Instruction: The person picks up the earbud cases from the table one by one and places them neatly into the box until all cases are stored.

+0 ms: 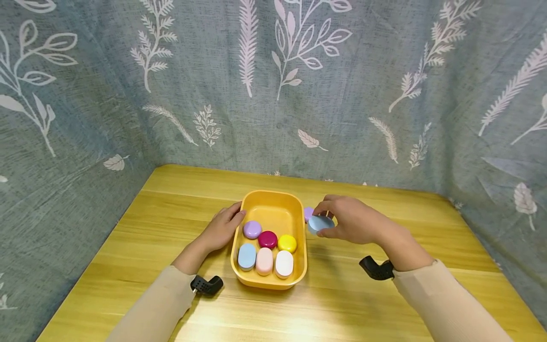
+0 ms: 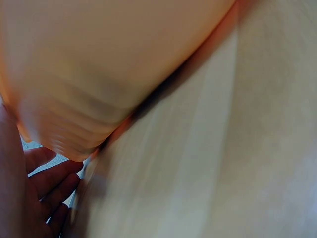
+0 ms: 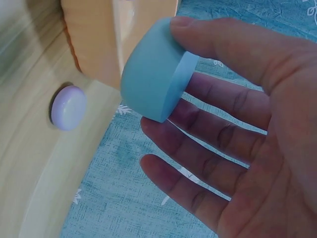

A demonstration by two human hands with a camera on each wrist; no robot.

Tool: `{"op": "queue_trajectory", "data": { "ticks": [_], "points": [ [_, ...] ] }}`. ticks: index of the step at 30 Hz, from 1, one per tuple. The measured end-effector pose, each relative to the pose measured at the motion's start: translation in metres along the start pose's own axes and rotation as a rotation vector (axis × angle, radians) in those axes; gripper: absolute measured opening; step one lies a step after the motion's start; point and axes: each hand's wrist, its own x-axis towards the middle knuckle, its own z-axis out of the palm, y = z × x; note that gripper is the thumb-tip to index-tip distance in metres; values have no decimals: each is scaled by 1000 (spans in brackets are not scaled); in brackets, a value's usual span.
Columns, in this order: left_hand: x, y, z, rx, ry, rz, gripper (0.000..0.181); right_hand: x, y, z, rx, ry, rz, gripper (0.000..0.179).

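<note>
My right hand [image 1: 356, 221] pinches a light blue, smooth rounded block [image 1: 321, 223] between thumb and fingers, lifted just right of the yellow bin [image 1: 270, 285]. The right wrist view shows the blue block [image 3: 153, 69] with its flat face turned to the palm. Against the bin's left side rests my left hand [image 1: 222, 229], its extended fingers [image 2: 54, 178] touching the outer wall. Inside the bin, nearer its front, lie a lilac round piece [image 1: 252, 229], a dark red one [image 1: 268, 239], a yellow one [image 1: 287, 243], and blue [image 1: 247, 256], pink [image 1: 264, 261] and white [image 1: 284, 264] oblong pieces.
Another lilac round piece [image 3: 68, 108] lies on the table right of the bin, partly hidden behind the blue block in the head view. The wooden table [image 1: 350, 304] ends at a grey-blue leaf-patterned curtain [image 1: 256, 128] at the back and sides.
</note>
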Motion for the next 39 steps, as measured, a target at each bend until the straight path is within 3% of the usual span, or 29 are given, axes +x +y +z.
{"op": "queue_trajectory", "data": {
  "ticks": [21, 31, 39],
  "points": [
    [-2, -1, -1, 11, -19, 3, 62, 32, -7, -8, 6, 17, -73, 28],
    [0, 2, -1, -16, 1, 22, 54, 47, -10, -8, 51, -43, 19, 32],
    [0, 0, 0, 0, 15, 15, 56, 60, -14, -5, 51, -53, 20, 29]
  ]
}}
